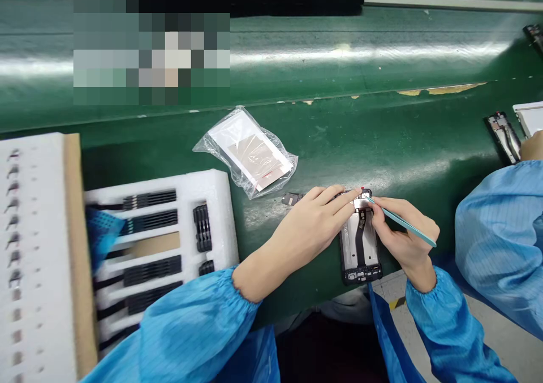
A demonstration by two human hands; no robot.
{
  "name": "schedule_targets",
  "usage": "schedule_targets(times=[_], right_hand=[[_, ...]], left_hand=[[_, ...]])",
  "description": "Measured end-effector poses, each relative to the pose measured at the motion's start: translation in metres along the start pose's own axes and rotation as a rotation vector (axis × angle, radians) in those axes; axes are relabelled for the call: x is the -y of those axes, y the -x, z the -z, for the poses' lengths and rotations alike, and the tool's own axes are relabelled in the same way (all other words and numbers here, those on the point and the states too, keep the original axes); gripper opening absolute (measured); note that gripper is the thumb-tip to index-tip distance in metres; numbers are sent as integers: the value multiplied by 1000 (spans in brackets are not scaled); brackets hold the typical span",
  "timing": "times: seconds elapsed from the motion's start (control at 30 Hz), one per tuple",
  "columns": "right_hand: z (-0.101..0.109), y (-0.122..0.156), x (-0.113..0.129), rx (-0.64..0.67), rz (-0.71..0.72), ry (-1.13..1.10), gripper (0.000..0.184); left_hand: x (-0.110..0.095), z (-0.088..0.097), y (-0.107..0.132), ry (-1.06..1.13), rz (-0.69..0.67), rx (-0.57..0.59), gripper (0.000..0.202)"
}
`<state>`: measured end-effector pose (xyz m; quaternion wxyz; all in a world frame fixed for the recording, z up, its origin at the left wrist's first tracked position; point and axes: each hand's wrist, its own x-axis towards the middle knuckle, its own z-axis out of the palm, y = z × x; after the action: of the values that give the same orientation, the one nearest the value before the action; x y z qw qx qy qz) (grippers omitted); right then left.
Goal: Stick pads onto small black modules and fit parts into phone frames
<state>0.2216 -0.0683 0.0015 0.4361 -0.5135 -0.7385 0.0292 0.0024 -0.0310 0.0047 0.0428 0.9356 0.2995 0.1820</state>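
Note:
An opened smartphone (pixel 350 239), its back off, lies upright to me on the green bench. A black flex cable (pixel 360 239) runs down its silvery inside. My left hand (pixel 311 216) reaches across from the left, its fingers close together and bent over the phone's upper end; its thumb is hidden. Teal tweezers (pixel 403 224) are pinched in my right hand (pixel 405 233), closed around them at the phone's right side. Their tips meet the metal plate near the phone's top. From under my left hand a small dark part (pixel 292 199) sticks out to the left.
A clear plastic bag (pixel 250 151) with flat white and grey sheets lies behind my left hand. On the left stand a white foam tray (pixel 224 219) of black parts and a white foam block (pixel 42 230). At right, a co-worker's blue sleeve (pixel 500 219) and another opened phone (pixel 504 137).

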Motion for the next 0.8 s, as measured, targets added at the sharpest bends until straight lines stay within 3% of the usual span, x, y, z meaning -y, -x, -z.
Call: schedule_targets(times=[0.8], right_hand=[[-3, 2, 0, 72, 114, 107, 24]], left_hand=[[0, -2, 1, 12, 0, 1, 30]])
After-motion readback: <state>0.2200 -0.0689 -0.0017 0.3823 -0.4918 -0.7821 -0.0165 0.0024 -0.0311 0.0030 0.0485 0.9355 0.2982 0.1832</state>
